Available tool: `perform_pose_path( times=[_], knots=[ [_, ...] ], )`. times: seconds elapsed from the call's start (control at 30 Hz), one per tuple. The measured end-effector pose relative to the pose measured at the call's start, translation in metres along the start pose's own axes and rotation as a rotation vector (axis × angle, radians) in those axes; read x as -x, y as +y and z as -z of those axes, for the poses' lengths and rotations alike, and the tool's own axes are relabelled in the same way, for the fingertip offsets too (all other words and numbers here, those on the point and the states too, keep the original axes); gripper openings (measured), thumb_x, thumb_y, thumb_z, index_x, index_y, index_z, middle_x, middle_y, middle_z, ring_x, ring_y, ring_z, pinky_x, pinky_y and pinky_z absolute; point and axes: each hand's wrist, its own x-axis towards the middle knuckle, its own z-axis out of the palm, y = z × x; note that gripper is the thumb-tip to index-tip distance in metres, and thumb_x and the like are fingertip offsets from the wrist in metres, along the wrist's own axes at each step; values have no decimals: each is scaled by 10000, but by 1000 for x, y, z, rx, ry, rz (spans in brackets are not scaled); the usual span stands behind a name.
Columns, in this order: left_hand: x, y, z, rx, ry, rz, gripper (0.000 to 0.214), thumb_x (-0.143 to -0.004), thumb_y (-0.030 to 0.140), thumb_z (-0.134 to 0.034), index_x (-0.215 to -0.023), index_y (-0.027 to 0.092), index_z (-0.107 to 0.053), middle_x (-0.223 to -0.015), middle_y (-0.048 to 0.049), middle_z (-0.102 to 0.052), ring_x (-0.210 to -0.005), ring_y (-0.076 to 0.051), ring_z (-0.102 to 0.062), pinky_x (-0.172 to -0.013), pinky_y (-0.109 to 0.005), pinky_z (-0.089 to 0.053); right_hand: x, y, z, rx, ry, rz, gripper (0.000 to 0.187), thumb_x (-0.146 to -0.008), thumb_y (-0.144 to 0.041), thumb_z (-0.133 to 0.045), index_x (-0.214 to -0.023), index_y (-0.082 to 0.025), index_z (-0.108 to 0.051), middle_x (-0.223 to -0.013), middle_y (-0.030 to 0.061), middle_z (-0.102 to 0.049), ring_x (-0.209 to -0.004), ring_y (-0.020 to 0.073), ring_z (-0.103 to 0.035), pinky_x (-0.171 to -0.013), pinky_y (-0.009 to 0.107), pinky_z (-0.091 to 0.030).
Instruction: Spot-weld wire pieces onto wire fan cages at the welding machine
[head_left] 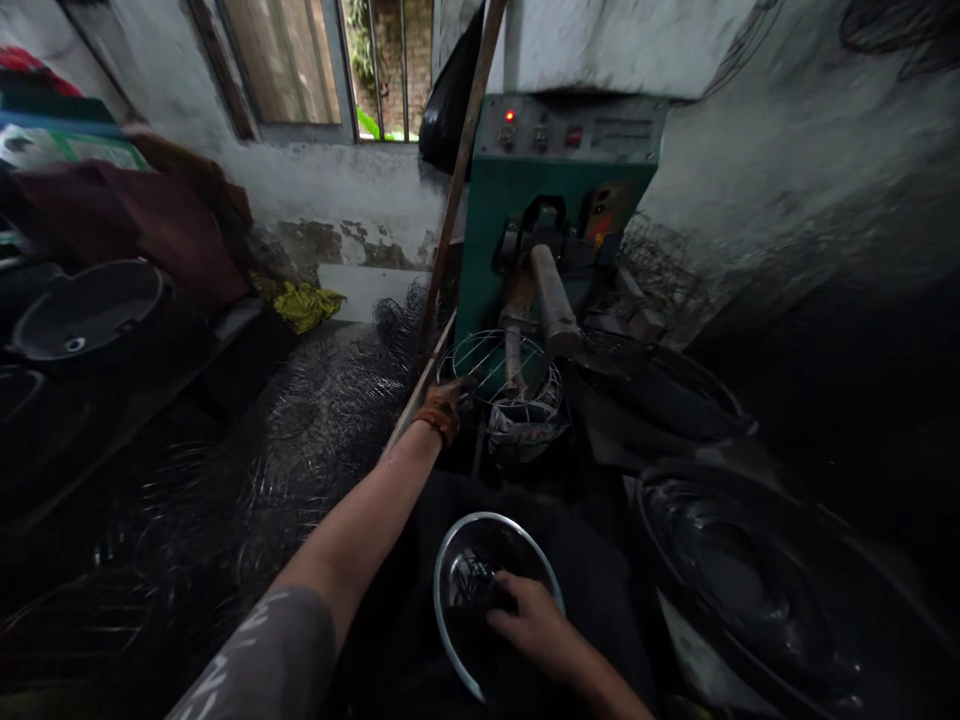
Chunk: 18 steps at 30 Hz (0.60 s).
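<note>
The wire rack [493, 366] is gripped at its edge by the left hand [447, 402], before the machine [484, 225]. Whether anything is pinched by the right hand [529, 620] in the bowl [450, 590] cannot be told; the bowl could be tipped by a shifted lap [600, 560].

wire rack [495, 366]: round, barred, before green machine [484, 240] | bowl [487, 517]: dark inside, pale rim, on lap [596, 590]
</note>
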Motion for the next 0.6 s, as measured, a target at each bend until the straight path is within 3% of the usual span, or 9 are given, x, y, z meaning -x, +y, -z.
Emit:
perform_pose_path(
  times=[0.07,0.13,0.2,0.3,0.43,0.6],
  knots=[
    [7,-6,-2,-40,19,18,293,-764,217,-834,-1004,167,-674,-884,-46,-681,-765,-150,-657,-677,-256,-540,-8,-16,16,-221,-96,-58,69,-645,-342,-709,-697,-301,-729,-717,56,-745,-683,290,-723,-613,395,-594],
    [15,-9,-2,-70,34,19,389,-678,132,-848,-1019,189,-670,-888,-43,-687,-767,-150,-657,-663,-245,-529,-21,-34,35,-376,-67,-122,215,-670,-462,-731,-707,-253,-695,-642,41,-702,-580,258,-679,-521,371,-567],
    [27,-10,-2,-78,31,-24,481,-638,93,-828,-1068,215,-650,-965,-34,-697,-796,-147,-660,-661,-240,-528,-42,-52,52,-496,58,-131,340,-653,-528,-777,-733,-213,-677,-619,32,-685,-529,216,-649,-490,332,-556],
    [49,-6,-3,-76,73,-53,548,-613,89,-816,-1106,221,-617,-1007,-27,-699,-767,-136,-656,-641,-236,-521,-80,-71,67,-590,344,-20,441,-606,-566,-823,-757,-183,-667,-697,55,-716,-595,207,-682,-520,309,-576],
    [71,2,-9,-82,160,35,495,-663,113,-810,-1108,183,-604,-882,-33,-698,-666,-126,-636,-607,-236,-499,-121,-76,65,-526,571,48,461,-615,-614,-780,-754,-201,-631,-594,23,-670,-522,203,-655,-487,316,-569],
    [73,-2,-12,-49,151,-7,498,-679,106,-800,-1128,185,-598,-874,-27,-695,-636,-115,-633,-598,-230,-489,-132,-70,54,-377,615,9,346,-700,-553,-678,-785,-221,-631,-601,29,-684,-512,230,-657,-467,330,-553]
  ],
)
